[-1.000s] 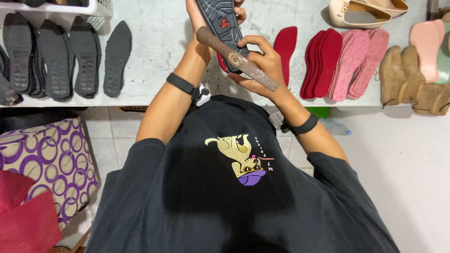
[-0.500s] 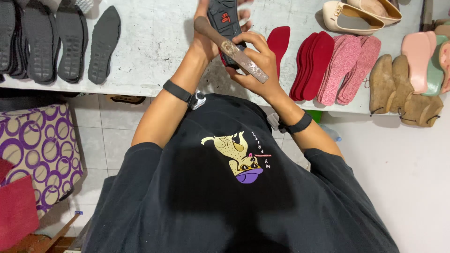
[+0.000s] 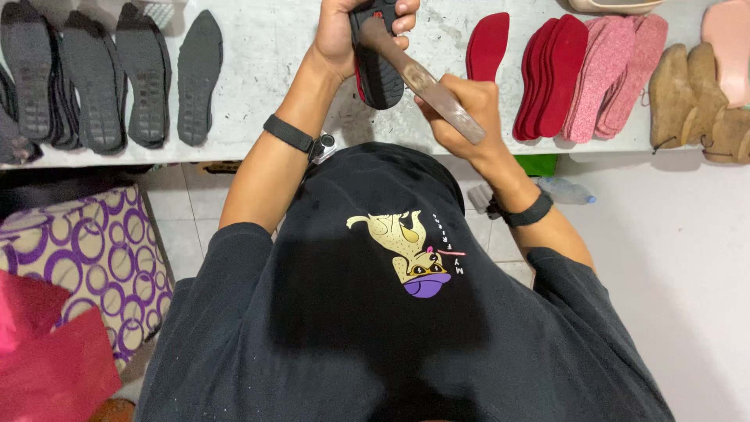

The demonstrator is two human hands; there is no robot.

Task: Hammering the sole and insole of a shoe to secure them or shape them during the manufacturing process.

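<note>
Left hand (image 3: 355,35) fingers wrap the dark sole (image 3: 379,66); right hand (image 3: 461,109) fingers clench a worn tool (image 3: 418,78), pressing its tip on the sole.

Bare worktop (image 3: 266,70) lay open between the black soles (image 3: 117,78) and the held shoe (image 3: 379,74) — room to pass. Rightward, red insoles (image 3: 547,74) and pink ones (image 3: 613,74) crowded the bench — little gap.

The dark rubber shoe sole with red edge (image 3: 380,59) has risen farther over the bench (image 3: 297,55), and the worn wooden-handled tool (image 3: 422,82) now lies across its heel end.
</note>
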